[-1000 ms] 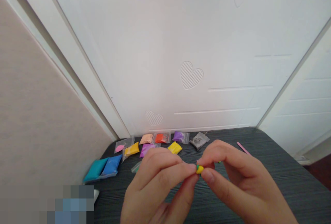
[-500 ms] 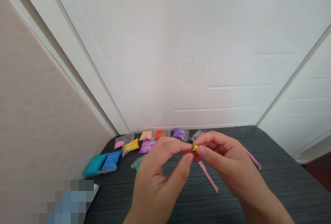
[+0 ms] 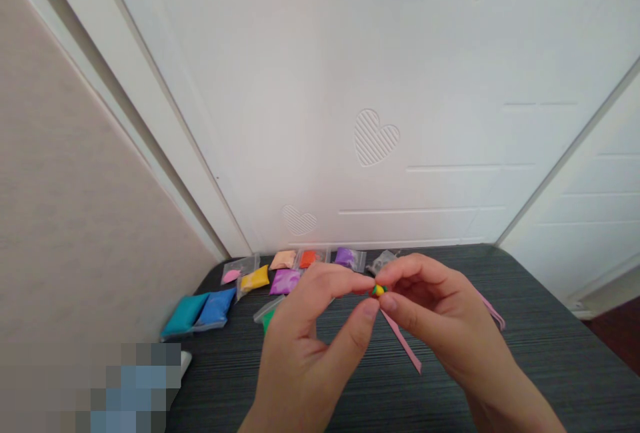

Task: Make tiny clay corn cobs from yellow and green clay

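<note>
A tiny yellow and green lump of modelling clay (image 3: pixel 380 290) is held up over the dark table, between my fingertips. My right hand (image 3: pixel 440 316) pinches it from the right with thumb and forefinger. From the left, my left hand (image 3: pixel 315 333) brings its forefinger and thumb tips against the lump's edge, with a wide gap behind the tips. The fingers partly cover the lump, so its full shape is hidden. Below the hands lies a flat pink modelling tool (image 3: pixel 404 346), its upper end out of sight behind the fingers.
On the dark table (image 3: pixel 225 380) several clay packets lie at the back left, among them teal (image 3: pixel 184 316), blue (image 3: pixel 216 308), yellow (image 3: pixel 255 279) and purple (image 3: pixel 345 258). A green packet (image 3: pixel 269 318) is half behind my left hand. Another pink tool (image 3: pixel 494 312) lies right. A white panel (image 3: pixel 320 86) rises behind.
The clay lump has turned between my fingers, showing green on both sides of the yellow. My left thumb has come closer to it. The view has shifted slightly.
</note>
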A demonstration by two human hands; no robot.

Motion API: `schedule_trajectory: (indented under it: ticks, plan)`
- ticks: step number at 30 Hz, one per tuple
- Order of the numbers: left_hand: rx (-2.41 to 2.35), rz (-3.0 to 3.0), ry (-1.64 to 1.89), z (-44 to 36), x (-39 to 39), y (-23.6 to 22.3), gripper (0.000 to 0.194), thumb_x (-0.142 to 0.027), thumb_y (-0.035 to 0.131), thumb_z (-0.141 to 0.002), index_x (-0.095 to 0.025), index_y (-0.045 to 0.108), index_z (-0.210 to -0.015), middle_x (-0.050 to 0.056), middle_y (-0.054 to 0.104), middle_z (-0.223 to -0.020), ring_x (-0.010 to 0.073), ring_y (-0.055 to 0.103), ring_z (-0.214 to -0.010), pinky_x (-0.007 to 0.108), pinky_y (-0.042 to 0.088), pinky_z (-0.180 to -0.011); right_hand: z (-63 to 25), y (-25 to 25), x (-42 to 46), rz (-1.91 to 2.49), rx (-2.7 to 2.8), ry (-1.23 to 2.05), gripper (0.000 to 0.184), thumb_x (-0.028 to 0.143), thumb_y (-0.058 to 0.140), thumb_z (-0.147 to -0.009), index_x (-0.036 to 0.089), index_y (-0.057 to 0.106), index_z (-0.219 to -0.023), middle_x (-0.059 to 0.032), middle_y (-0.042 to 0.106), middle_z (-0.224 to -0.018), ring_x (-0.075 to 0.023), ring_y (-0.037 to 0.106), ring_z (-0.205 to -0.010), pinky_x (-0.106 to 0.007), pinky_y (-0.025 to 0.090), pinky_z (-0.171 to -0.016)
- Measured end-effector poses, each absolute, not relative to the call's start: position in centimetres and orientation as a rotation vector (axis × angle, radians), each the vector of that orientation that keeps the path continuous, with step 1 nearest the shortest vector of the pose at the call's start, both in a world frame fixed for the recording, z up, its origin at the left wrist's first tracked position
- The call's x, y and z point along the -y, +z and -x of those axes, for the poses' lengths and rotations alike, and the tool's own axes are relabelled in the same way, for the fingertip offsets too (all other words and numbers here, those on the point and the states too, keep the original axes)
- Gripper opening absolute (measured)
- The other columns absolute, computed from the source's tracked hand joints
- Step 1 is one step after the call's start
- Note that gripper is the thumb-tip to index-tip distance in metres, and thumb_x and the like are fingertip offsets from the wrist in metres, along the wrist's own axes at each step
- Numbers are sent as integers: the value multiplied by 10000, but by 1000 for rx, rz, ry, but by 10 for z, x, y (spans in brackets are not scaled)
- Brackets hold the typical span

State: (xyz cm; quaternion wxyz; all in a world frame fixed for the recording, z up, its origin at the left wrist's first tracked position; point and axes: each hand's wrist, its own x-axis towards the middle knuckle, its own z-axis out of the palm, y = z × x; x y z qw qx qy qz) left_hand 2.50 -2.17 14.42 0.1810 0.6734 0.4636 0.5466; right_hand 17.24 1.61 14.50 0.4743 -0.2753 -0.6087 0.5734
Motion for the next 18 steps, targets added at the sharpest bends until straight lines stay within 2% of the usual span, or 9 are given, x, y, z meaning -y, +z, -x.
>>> schedule_trajectory:
  ticks: [6,10,18]
  plan:
    - [-1230,-1817,1591,-27,24,144,219,-137,573,-755,-293,586,-908,-45,607,-920,120,504,-1000,198,421,-790,-173,147,-8,697,1665,1097,201,171,618,-749,325,602,-878,67,595,-818,-62,559,-757,-178,443,-712]
    - [-1135,-1626,1675,-31,25,147,165,-137,587,-740,-268,612,-837,-41,620,-861,109,530,-951,168,436,-737,-174,149,-3,718,1762,976,240,153,568,-783,342,573,-931,79,583,-822,-54,581,-765,-188,453,-756]
    - [-1043,-1396,1639,-33,24,149,189,-100,624,-705,-271,633,-784,-61,618,-774,62,566,-745,129,459,-681,-171,152,-3,635,1848,669,264,63,550,-753,253,582,-935,47,632,-883,-51,575,-846,-138,446,-771]
